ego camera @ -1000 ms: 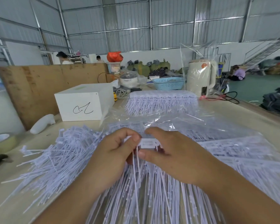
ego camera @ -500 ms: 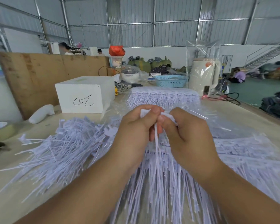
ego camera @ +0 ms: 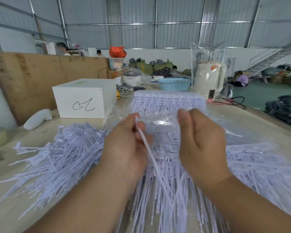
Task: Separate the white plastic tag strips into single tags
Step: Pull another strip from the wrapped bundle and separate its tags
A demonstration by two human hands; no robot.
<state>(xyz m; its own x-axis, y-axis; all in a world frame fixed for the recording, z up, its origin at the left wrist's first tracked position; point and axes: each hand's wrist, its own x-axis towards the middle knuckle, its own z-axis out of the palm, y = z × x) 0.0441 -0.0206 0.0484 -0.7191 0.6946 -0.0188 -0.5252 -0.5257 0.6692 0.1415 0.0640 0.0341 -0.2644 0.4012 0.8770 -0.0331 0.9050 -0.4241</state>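
Tag strips (ego camera: 166,195) lie fanned over the desk (ego camera: 10,214) beneath both hands. The left hand (ego camera: 124,145) pinches one single tag (ego camera: 146,145); the right hand (ego camera: 200,140) is curled — whether round anything cannot be told. Beyond, a clear bag (ego camera: 158,121) holds more strips; farther off — a blue basket (ego camera: 174,84).

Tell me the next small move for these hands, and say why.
Probably drop the single tag onto the loose pile at the left. The left hand pinches it, already apart from the right hand, whose fingers are curled with no tag visible in them. Then reach for another strip.
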